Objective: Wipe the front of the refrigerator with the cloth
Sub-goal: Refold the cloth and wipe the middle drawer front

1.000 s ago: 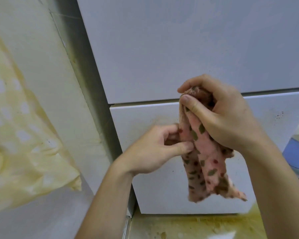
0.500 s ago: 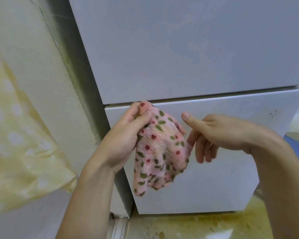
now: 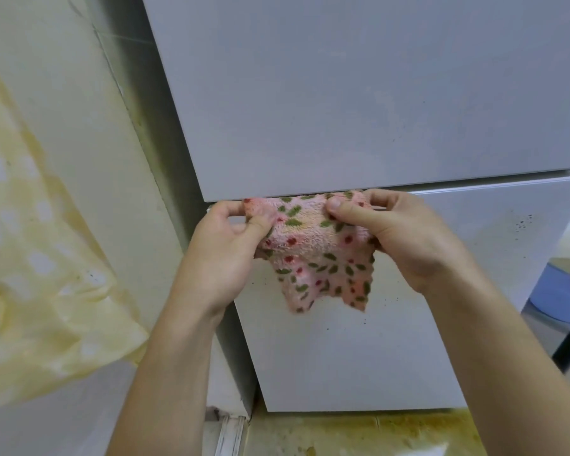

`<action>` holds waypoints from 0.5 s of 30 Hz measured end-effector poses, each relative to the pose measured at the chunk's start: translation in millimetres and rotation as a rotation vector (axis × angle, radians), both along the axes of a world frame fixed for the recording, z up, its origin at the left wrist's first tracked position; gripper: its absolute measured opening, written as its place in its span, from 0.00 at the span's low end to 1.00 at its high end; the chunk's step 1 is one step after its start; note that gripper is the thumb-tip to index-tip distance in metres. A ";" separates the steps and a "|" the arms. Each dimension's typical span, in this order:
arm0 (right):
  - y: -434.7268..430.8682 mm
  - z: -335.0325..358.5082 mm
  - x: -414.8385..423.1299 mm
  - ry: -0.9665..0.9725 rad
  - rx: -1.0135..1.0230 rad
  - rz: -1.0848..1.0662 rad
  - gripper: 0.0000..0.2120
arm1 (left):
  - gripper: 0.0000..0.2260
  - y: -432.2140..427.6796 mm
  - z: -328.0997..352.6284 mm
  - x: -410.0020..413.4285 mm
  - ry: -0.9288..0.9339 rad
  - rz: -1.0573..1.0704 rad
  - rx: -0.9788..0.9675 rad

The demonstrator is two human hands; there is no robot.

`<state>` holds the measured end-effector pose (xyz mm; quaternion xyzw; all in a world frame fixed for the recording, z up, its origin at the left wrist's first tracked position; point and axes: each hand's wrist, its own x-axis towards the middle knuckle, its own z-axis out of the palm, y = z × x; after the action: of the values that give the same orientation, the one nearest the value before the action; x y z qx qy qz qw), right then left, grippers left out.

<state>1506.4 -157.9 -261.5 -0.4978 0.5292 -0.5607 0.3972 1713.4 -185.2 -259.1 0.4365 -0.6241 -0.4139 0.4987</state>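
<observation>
A pink cloth (image 3: 313,255) printed with green leaves and red dots is stretched between two bare hands in front of the refrigerator (image 3: 343,93). Its top edge sits level with the seam between the upper door and the lower door (image 3: 359,350), and its loose lower part hangs in front of the lower door. Whether the fabric touches the door cannot be told.

The left hand (image 3: 221,255), at nine o'clock of the cloth, pinches the upper left corner, with the fingers (image 3: 257,228) curled into the fabric. The right hand (image 3: 405,238), at three o'clock of the cloth, grips the upper right corner, thumb pressed on the front face and the other fingers folded behind. Both forearms rise from the six o'clock edge of the view.

Dark specks (image 3: 520,225) dot the lower door at three o'clock of the right hand. A pale wall (image 3: 79,126) runs along the refrigerator's nine o'clock side, and a yellowish patterned sheet (image 3: 40,258) hangs in front of it. At six o'clock lies a yellow-stained floor (image 3: 343,432). A blue object (image 3: 560,291), partly cut off, shows at the three o'clock edge of the view.
</observation>
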 end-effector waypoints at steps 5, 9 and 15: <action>4.1 1.3 7.0 0.022 -0.101 -0.281 0.27 | 0.19 -4.7 -4.0 1.1 0.064 0.094 0.036; 9.8 6.6 -1.1 0.080 -0.111 -0.047 0.31 | 0.16 -4.6 -0.7 7.2 0.111 -0.002 0.025; 11.7 7.0 0.4 0.541 -0.122 -0.246 0.09 | 0.19 -10.3 -8.5 19.3 -0.254 -0.007 -0.137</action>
<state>1506.7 -146.2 -254.5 -0.5842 0.6374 -0.4825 0.1402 1732.7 -195.5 -267.6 0.4481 -0.7104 -0.3135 0.4430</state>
